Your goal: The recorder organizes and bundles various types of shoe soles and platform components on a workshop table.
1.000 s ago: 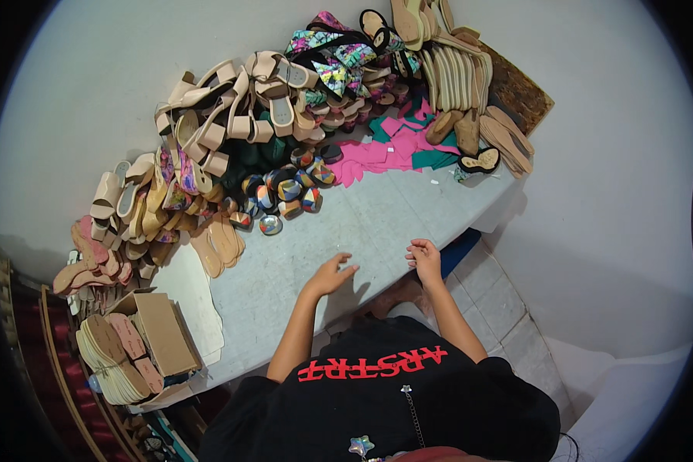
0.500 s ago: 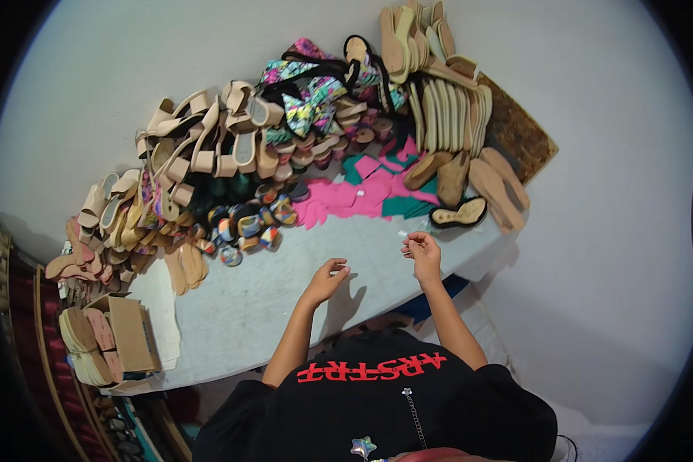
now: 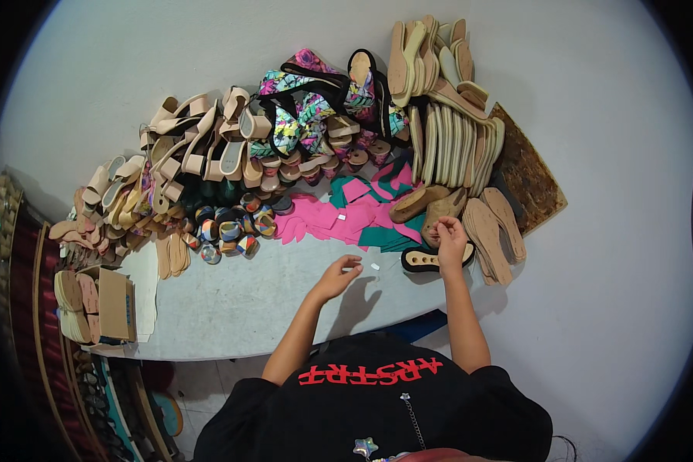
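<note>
My left hand (image 3: 337, 279) hovers above the pale table cover, palm turned inward, its slightly bent fingers apart and holding nothing. Just beyond its fingertips lies a small white scrap (image 3: 375, 266). My right hand (image 3: 450, 242) is raised over a black-edged sole with round holes (image 3: 420, 260), covering part of it. Its thumb and fingers are drawn together; whatever they pinch, if anything, is too small to make out. Behind that hand stand brown shoe lasts (image 3: 420, 203), beside pink fabric pieces (image 3: 319, 223) and green fabric pieces (image 3: 389, 239).
Heeled beige sandals (image 3: 231, 156) and flowery sandals (image 3: 313, 115) are heaped along the wall. Multicoloured heels (image 3: 229, 229) sit before them. Tan insoles (image 3: 483, 235) and stacked soles (image 3: 446, 146) are at the right. A cardboard box (image 3: 118, 304) stands at the table's left end.
My right hand has moved right, away from the white scrap and over the black-edged sole. My left hand has shifted slightly right. The whole view has turned a little.
</note>
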### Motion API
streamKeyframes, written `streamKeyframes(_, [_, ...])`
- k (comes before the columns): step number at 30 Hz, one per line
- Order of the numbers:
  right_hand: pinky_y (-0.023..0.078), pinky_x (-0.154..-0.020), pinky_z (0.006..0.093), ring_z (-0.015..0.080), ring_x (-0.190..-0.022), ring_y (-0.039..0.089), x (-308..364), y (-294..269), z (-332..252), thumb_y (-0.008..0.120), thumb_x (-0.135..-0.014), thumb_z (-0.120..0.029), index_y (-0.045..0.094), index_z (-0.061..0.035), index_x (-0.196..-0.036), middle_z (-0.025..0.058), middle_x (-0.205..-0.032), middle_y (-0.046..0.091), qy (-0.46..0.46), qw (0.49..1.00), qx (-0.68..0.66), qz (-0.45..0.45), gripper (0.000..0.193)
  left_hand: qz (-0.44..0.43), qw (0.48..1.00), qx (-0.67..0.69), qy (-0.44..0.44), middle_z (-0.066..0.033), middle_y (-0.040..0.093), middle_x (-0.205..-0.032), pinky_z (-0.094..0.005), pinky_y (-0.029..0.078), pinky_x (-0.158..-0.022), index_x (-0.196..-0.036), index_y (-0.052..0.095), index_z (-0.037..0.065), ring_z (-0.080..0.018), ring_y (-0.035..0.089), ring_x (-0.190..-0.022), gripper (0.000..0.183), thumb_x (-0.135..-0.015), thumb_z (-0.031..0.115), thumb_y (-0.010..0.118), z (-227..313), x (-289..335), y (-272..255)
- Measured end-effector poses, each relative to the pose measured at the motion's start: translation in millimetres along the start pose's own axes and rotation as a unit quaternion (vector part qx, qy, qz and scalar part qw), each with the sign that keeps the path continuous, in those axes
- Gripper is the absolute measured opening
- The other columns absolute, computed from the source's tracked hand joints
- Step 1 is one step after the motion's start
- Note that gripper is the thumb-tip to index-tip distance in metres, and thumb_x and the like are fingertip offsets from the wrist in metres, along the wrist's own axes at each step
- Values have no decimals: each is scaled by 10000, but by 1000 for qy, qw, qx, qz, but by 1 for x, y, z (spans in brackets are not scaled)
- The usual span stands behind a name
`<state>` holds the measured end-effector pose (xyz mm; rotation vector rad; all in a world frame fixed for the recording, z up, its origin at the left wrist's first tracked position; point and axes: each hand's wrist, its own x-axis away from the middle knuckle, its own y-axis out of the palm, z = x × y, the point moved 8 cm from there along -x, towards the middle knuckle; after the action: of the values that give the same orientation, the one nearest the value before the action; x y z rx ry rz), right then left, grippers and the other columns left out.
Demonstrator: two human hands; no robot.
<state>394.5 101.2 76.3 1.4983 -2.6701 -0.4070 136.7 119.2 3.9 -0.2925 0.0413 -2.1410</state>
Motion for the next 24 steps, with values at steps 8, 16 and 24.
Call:
streamKeyframes(8, [452,-593,204,90,-703,552,-71,22,0,515,-858,-82,512,-22,-996,39,-855,566,-37,997,32,-65,151,0,998,-2,69,-112,540,-1112,-310,425,-849,-1183,467,12,-186,525,-991,394,-864,229,546,64,-56,-14])
streamKeyframes(16, [445,-718,263,140,-793,548,-183,31,-42,571,-827,-170,535,17,-1033,56,-867,570,-125,979,163,-7,281,-28,992,-35,119,-127,461,-1207,-322,418,-866,-1234,385,42,-210,497,-1060,458,-857,234,558,168,-138,-11])
streamKeyframes(24, [461,-743,319,239,-817,574,-249,98,-99,581,-762,-111,566,20,-1014,150,-928,578,-273,927,258,-21,284,107,942,-161,273,-214,381,-1222,-371,363,-926,-1262,311,20,-316,380,-1168,622,-750,121,649,239,-261,-17])
